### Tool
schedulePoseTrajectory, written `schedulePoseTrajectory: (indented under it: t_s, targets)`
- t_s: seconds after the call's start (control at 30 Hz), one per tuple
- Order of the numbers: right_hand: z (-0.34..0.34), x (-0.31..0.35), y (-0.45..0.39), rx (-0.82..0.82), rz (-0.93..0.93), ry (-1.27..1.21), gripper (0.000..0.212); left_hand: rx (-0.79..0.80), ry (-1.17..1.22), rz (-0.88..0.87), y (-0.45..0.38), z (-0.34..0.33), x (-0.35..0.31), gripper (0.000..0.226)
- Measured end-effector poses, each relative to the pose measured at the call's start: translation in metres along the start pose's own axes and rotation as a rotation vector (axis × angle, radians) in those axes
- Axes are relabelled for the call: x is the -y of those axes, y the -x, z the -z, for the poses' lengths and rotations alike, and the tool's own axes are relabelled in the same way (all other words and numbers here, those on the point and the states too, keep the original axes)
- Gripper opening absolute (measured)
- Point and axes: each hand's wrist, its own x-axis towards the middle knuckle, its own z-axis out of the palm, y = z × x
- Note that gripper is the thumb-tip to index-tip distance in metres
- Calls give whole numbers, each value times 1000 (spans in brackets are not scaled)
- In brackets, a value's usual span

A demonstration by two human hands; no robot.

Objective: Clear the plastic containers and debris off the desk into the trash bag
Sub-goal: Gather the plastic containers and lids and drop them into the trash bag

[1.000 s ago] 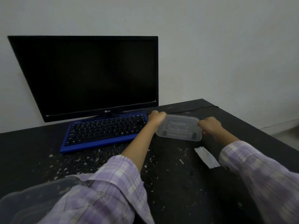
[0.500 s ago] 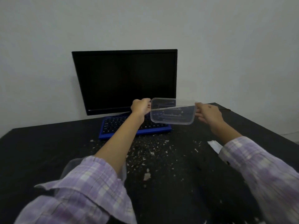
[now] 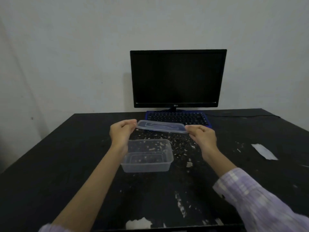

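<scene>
Both our hands pinched the clear plastic lid (image 3: 161, 126) by its short ends, left hand (image 3: 122, 133) and right hand (image 3: 201, 135) at mid-frame, holding it flat above the tabletop (image 3: 58, 164), probably to set it over the open container (image 3: 147, 154) resting just below. White crumbs (image 3: 182, 146) lay scattered around the container, with a paper scrap (image 3: 264, 151) at right. No trash bag showed. Behind stood a dark monitor (image 3: 178, 77) and blue keyboard (image 3: 177, 118).
</scene>
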Motion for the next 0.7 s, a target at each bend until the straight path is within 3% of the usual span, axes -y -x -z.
schedulePoseTrajectory:
  t_s: [0.27,0.7]
  targets:
    - [-26,-31,48,67,153,216,11,-48,-193,-42,32,63,22,16]
    - [-25,-41,64,113,351,469,13,-52,-448,-98,30,75,41,17]
